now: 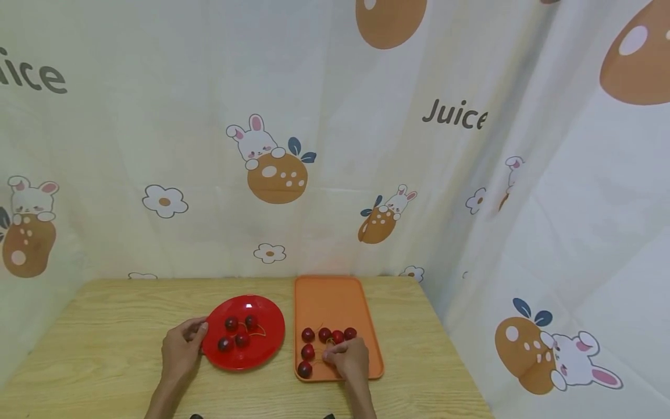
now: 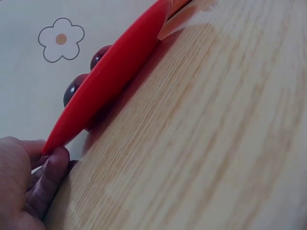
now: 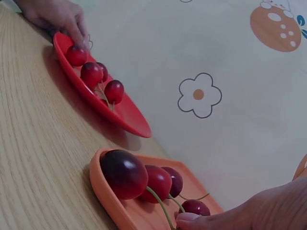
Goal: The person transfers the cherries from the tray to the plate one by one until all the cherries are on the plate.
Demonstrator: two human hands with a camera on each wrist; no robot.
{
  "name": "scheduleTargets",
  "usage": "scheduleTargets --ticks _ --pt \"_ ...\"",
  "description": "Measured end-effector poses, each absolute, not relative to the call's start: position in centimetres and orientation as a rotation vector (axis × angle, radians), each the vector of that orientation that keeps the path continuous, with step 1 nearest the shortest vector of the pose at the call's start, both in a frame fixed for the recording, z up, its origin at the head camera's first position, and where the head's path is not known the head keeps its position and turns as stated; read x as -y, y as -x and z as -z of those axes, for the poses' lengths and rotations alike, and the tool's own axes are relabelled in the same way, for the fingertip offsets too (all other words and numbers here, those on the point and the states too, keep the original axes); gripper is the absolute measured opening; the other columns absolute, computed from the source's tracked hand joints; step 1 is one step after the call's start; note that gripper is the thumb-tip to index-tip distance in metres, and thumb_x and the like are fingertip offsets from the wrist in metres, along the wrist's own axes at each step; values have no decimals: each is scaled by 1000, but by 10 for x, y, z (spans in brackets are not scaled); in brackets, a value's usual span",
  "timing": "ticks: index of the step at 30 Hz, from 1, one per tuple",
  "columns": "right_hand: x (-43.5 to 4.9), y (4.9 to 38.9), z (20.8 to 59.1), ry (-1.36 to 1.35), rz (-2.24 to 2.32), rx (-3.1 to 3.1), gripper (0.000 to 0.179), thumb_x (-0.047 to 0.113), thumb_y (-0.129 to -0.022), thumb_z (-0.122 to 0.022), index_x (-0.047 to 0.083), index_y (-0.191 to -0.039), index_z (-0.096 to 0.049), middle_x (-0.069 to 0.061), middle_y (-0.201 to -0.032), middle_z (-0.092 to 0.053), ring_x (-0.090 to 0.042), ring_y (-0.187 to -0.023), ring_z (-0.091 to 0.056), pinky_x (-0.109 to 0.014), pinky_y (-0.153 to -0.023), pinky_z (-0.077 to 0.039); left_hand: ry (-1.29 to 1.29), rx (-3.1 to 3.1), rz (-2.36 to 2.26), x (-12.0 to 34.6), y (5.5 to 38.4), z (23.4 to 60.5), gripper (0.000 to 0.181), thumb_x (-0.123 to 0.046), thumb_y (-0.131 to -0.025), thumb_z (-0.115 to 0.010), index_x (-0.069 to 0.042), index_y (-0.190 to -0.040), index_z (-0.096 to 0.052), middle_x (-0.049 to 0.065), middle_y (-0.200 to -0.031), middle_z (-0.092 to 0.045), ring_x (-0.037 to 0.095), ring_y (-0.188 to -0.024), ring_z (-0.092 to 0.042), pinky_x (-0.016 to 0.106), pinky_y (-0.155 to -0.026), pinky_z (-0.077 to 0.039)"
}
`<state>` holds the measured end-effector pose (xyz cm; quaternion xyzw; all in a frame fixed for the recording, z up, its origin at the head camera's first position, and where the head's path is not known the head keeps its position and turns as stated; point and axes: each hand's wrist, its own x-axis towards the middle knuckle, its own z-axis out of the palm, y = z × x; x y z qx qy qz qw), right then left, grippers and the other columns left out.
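Left hand (image 1: 180,349) on red plate (image 1: 267,352), right hand (image 1: 349,358) over orange tray (image 1: 330,302).
I have the left fingers clamped on the plate's edge beside plate cherries (image 1: 242,339); the right, nearer the tray cherries (image 1: 325,334), seem to pinch stems (image 3: 163,206), with fruit to their left and beyond. The tray's long axis runs away from the hands, leaving room toward its far edge.

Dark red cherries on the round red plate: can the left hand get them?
Probably yes: the left hand pinches the edge of the round red plate, near the dark red round cherries, with nothing visible between. It may need to let go first.
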<state>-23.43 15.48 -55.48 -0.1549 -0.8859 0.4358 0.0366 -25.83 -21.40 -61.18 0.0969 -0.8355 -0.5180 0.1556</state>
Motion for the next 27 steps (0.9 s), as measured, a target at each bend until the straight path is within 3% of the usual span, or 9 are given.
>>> scheduleTargets --ticks 4,9,17,21,27 --pt "-156 234 553 523 -1342 2729 16 8 -77 -99 6 -74 -83 -11 -92 -81 -30 -93 -72 -37 -76 -53 -282 2381 1488 214 258 612 27 -14 -108 -69 -2 -131 -76 18 -108 -80 2 -72 -64 21 -59 -54" --pt "-159 234 555 537 -1372 2724 15 11 -78 -98 7 -76 -84 -8 -89 -81 -26 -90 -70 -34 -76 -51 -280 2378 1495 214 258 612 27 -14 -109 -68 -2 -132 -76 19 -110 -80 2 -73 -65 21 -60 -55" --pt "-165 233 561 509 -1617 2669 8 6 -87 -91 2 -85 -84 -7 -74 -81 -15 -63 -76 -21 -61 -52 -292 2379 1536 213 258 613 27 -14 -109 -68 -2 -132 -76 19 -110 -80 3 -72 -66 23 -60 -58" --pt "-167 233 563 479 -1777 2603 6 2 -91 -86 -2 -88 -84 -9 -77 -82 -16 -61 -77 -21 -54 -55 -283 2376 1532 213 258 613 26 -13 -108 -68 -2 -131 -76 18 -108 -80 3 -71 -66 23 -59 -58" --pt "-169 234 561 442 -1904 2566 7 0 -94 -83 -7 -92 -82 -12 -78 -82 -15 -62 -78 -19 -53 -54 -265 2368 1523 214 258 613 26 -13 -108 -69 -2 -130 -76 17 -106 -80 2 -70 -65 22 -58 -56"
